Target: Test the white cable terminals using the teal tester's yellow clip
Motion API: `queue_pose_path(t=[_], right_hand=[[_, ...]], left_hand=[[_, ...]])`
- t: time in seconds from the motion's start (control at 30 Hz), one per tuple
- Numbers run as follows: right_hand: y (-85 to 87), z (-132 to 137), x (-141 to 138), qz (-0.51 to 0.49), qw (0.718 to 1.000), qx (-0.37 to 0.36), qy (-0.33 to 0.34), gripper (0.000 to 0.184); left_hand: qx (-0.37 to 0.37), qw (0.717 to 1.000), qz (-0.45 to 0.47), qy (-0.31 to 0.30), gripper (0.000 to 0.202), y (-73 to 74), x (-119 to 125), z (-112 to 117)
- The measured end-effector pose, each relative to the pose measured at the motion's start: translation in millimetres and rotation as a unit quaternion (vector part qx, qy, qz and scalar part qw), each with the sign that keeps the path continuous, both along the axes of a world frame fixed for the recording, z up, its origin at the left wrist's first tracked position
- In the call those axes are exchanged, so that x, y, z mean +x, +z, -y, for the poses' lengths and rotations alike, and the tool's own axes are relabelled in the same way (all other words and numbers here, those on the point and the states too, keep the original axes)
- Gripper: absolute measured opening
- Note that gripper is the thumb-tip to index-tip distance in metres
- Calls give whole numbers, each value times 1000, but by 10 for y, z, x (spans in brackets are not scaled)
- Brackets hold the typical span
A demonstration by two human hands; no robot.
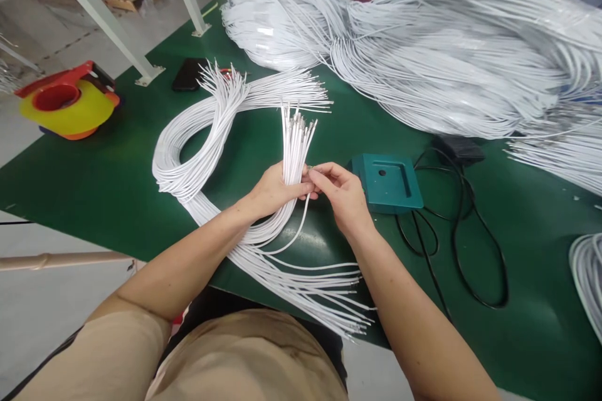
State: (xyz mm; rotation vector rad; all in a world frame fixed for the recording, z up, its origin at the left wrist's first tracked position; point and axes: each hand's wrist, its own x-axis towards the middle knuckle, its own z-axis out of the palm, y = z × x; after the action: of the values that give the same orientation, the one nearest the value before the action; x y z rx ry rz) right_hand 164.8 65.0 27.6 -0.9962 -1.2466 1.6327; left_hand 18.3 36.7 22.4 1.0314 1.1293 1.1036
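My left hand (273, 191) is closed round a bunch of thin white cables (295, 141), whose metal-tipped ends stand up and fan out above the fist. My right hand (341, 191) pinches the end of a single white cable (305, 216) right beside the left hand. That cable curves down below my fingers. A looped bundle of the same white cables (188, 156) lies on the green table (94, 182) to the left. More loose cable ends (324, 291) spread toward the table's near edge.
A teal fixture block (390, 183) with a recess sits just right of my hands, black cords (463, 244) trailing from it. A huge heap of white cables (446, 50) fills the back. A black phone (188, 74) lies far left. A red-yellow tub (66, 106) stands off the table.
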Motion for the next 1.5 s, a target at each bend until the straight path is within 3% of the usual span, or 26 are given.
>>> queue_pose_path(t=[0.17,0.37,0.67,1.03,1.23,1.43,1.5], right_hand=[[-85,-34,29,-24,999,-9,-21,16],[-94,-32,37,-25,999,-16,-17,16],[-75,-4,35,26,998,45,-37,13],[-50,-13,34,42,998,15,-43,9],[-38,-37,60,58,996,-64,-15,10],[-20,-54,91,0,1000,5,-5,31],[-17,-53,95,0,1000,6,9,29]], left_hand=[[-14,997,79,16,41,0,-1,6],[-7,996,92,-10,55,-20,-39,1],[-62,987,135,-55,50,-7,-77,-19],[-37,994,67,-80,47,10,-88,-16],[-26,995,70,-60,48,19,-95,-9],[-23,997,49,-56,43,29,-74,1],[-24,997,41,-59,42,33,-62,5]])
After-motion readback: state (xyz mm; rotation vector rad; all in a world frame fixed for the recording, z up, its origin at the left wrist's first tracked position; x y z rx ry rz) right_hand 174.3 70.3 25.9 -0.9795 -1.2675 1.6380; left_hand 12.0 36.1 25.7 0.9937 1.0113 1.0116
